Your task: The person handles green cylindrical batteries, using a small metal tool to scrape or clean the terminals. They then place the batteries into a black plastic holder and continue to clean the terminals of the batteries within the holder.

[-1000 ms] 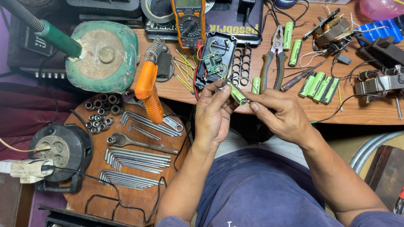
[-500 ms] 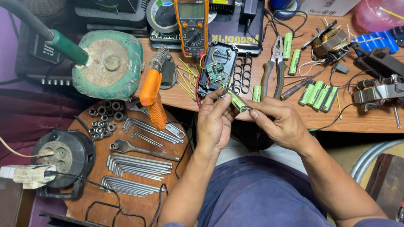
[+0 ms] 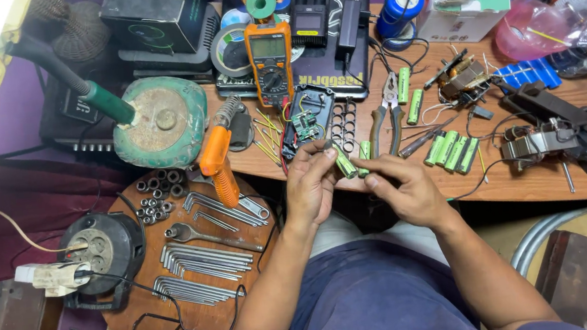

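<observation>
My left hand (image 3: 312,186) and my right hand (image 3: 405,191) meet in front of the wooden workbench (image 3: 524,178). Together they pinch a green cylindrical battery cell (image 3: 344,162), held tilted between the fingertips of both hands. A second green cell (image 3: 364,152) lies just behind the fingers. Right beyond them sits a black battery holder with a small circuit board (image 3: 311,122). Several more green cells (image 3: 452,151) lie on the bench to the right.
An orange multimeter (image 3: 270,61), pliers (image 3: 386,116) and an orange soldering gun (image 3: 218,159) lie near the holder. A round wooden stool (image 3: 153,328) at the left carries hex keys, a wrench and sockets. A green stand base (image 3: 160,122) and a cable reel (image 3: 105,253) are further left.
Both hands stay together on the green cell; it has turned slightly between the fingers. The camera view has shifted a little.
</observation>
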